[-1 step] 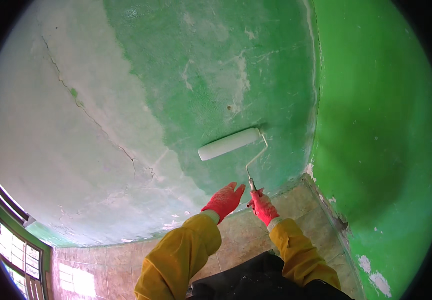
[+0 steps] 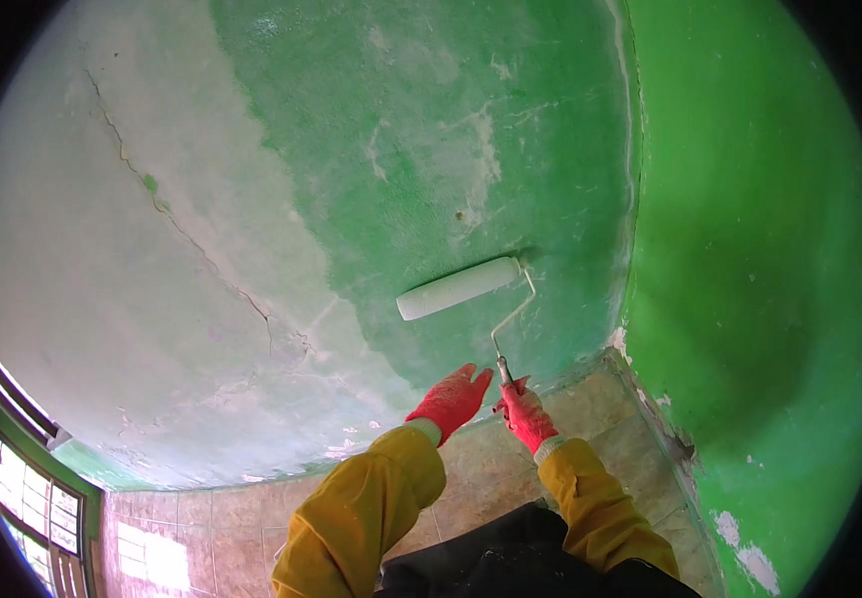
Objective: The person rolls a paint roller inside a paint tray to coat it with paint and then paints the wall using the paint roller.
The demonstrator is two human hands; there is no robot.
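Note:
A paint roller (image 2: 459, 289) with a long white sleeve is at the green wall, lying slantwise across it; whether it presses on the wall I cannot tell. From its right end a bent wire frame leads down to the handle. My right hand (image 2: 526, 415), in a red glove dusted with white, is wrapped round that handle. Just left of it, my left hand (image 2: 451, 397), gloved alike, has its fingers stretched out toward the handle without gripping it. Both arms wear mustard-yellow sleeves.
The wall (image 2: 401, 199) ahead is darker green near the roller and whitish on the left, with a long crack (image 2: 186, 237). A bright green side wall (image 2: 750, 249) with flaking patches meets it at right. Brownish tiles (image 2: 241, 533) lie below, and a barred window (image 2: 47, 508) is at lower left.

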